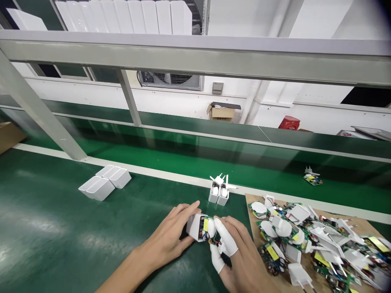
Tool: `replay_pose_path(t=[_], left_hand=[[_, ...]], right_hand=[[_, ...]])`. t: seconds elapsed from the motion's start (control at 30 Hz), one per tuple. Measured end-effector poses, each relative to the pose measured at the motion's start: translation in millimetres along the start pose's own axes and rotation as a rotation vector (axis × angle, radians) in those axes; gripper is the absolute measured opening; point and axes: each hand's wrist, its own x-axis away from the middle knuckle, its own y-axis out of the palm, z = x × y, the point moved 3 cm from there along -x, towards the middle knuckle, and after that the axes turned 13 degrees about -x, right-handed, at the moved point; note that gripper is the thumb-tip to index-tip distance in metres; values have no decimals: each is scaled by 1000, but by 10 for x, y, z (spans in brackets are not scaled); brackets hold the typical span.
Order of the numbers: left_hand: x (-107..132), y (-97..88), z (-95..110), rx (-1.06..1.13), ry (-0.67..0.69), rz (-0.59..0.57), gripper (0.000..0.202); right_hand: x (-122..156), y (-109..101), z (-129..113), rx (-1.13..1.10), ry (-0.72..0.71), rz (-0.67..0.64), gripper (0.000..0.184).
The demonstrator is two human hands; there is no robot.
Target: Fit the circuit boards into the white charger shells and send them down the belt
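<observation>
Low over the green worktop, my left hand (pixel 172 230) grips a white plastic charger housing (pixel 193 228) between thumb and fingers. My right hand (pixel 235 248), with white finger cots on thumb and a finger, pinches a circuit board (pixel 210 230) carrying a yellow-wrapped part and a white round patch. The board sits partly inside the housing's open end, its far portion hidden by the housing wall. Just beyond my hands stand two white housings (pixel 218 197) with boards and plug pieces sticking out of their tops.
At the right, a heap of circuit boards with plug covers (pixel 305 232) lies on a cardboard sheet (pixel 250 199). Several open white housings (pixel 104 183) stand at left. A board with a plug (pixel 313 178) lies on the green conveyor belt (pixel 183 160). A metal frame (pixel 195 59) spans overhead.
</observation>
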Motion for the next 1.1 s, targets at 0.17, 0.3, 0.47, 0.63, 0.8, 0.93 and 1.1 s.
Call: replay_pose_path(t=[0.17, 0.3, 0.47, 0.63, 0.8, 0.93, 1.1], left_hand=[[15, 15, -4, 8, -2, -6, 90], [20, 15, -5, 9, -17, -17, 91], [8, 31, 5, 26, -27, -39, 89], [15, 66, 76, 88, -12, -88, 90], [56, 89, 52, 176, -88, -181, 84], [68, 82, -14, 306, -141, -216, 80], [56, 46, 8, 495, -148, -229, 78]], right_hand=[[-57, -35, -62, 13, -27, 22, 76], [-1, -2, -24, 2, 27, -9, 74], [73, 66, 25, -13, 16, -82, 78], [29, 47, -3, -50, -12, -2, 70], [23, -18, 53, -264, 118, 33, 54], [64, 54, 121, -276, 161, 47, 42], [14, 295, 139, -302, 21, -103, 49]])
